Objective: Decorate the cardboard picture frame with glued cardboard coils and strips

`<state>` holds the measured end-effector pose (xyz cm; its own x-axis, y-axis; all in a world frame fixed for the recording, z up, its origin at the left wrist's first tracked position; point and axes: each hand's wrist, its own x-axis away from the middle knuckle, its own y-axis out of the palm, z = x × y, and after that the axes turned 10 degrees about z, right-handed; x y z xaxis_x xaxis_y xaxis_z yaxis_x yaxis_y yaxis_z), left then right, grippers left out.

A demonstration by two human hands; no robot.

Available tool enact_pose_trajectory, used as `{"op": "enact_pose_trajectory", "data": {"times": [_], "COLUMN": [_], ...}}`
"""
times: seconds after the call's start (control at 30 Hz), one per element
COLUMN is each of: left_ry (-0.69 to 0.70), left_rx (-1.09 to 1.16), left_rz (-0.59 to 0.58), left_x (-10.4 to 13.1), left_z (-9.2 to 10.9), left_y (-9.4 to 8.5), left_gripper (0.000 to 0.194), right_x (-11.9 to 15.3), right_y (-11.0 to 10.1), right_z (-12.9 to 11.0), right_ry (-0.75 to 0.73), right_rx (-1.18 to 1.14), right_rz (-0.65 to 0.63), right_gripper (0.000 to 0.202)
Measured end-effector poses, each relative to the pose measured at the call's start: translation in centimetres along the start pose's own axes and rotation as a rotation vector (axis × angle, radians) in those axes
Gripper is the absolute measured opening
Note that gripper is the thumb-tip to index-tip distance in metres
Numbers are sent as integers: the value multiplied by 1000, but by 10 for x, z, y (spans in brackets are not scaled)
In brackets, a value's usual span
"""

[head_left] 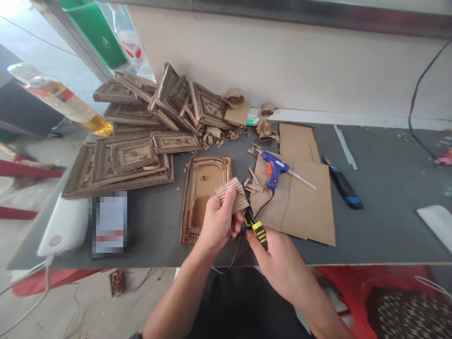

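Between the thumb and fingers of my left hand is a small piece of corrugated cardboard, its ridges facing up. My right hand is wrapped round the yellow and black handles of a pair of scissors. The dark blades meet the right edge of the cardboard piece; how far they are apart I cannot tell. Under my left hand lies a cardboard frame with a ridged border. A blue glue gun rests just beyond, on a larger cardboard sheet, near several thin cut strips.
Cardboard frames are piled at the back left, with more stacked in front. A bottle of yellow liquid stands at the left edge. A utility knife lies to the right. A white power bank-like object and a blurred dark-edged device lie front left.
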<state>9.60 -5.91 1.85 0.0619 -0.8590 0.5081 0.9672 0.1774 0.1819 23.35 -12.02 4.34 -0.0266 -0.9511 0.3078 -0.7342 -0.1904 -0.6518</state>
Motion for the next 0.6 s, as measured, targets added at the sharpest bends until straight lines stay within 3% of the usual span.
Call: {"op": "enact_pose_trajectory", "data": {"times": [0.17,0.43,0.6], "left_ry": [120,85,93], "left_rx": [-266,-241,-323], "left_rz": [-70,-66,-86], "left_x": [-3,-6,-9], "left_z": [10,7,11], "left_y": [-10,-11,-18], "left_gripper": [50,56,62], "right_x": [-1,-1,-1], "right_y": [-4,13,17], "right_z": [3,5,4], "right_ry": [-29,-106,-100], "right_rx": [46,57,110], "right_rz": [15,156,165], "right_gripper": [37,37,36]}}
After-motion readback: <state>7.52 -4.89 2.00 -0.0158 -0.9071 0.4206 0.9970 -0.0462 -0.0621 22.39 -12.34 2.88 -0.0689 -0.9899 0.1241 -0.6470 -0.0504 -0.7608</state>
